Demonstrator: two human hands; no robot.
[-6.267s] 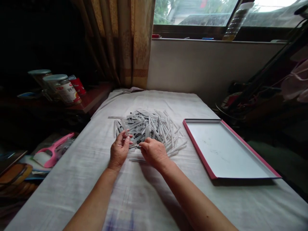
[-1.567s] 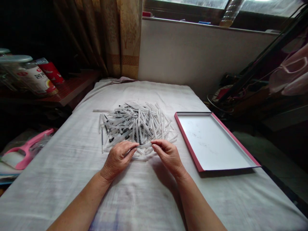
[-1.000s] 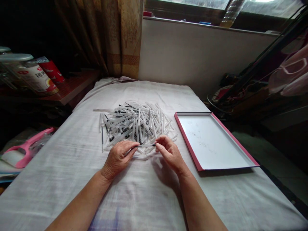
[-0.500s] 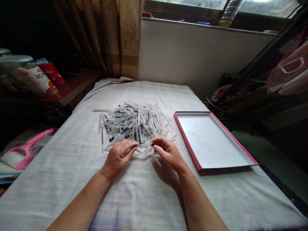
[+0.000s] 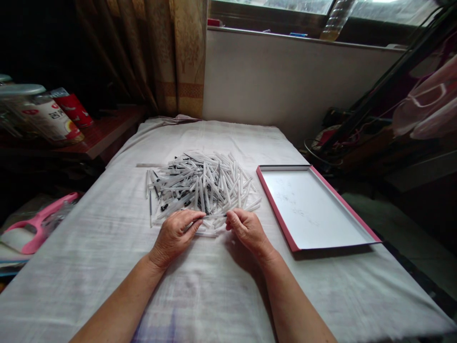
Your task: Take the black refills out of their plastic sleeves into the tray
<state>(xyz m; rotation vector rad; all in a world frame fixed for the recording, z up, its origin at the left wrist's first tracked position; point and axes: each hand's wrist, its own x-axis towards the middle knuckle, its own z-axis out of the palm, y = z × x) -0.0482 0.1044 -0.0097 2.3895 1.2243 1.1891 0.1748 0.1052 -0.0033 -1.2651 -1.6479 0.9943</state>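
Note:
A heap of thin clear plastic tubes with black inner parts [image 5: 200, 183] lies in the middle of a white cloth-covered table [image 5: 89, 257]. My left hand [image 5: 174, 236] and my right hand [image 5: 246, 228] rest at the near edge of the heap. Between them they pinch a single clear tube [image 5: 214, 216], one hand at each end, and it lies level. Both hands have their fingers closed on it.
An empty white tray with a red rim [image 5: 310, 205] lies to the right of the heap. Jars [image 5: 43, 114] stand on a dark side shelf at the left, with a pink tool [image 5: 39, 224] below them. A curtain [image 5: 171, 52] and window sill are behind.
My right hand has slid a little left along the tube, toward my left hand. The left hand has stayed put. The heap and tray have not moved.

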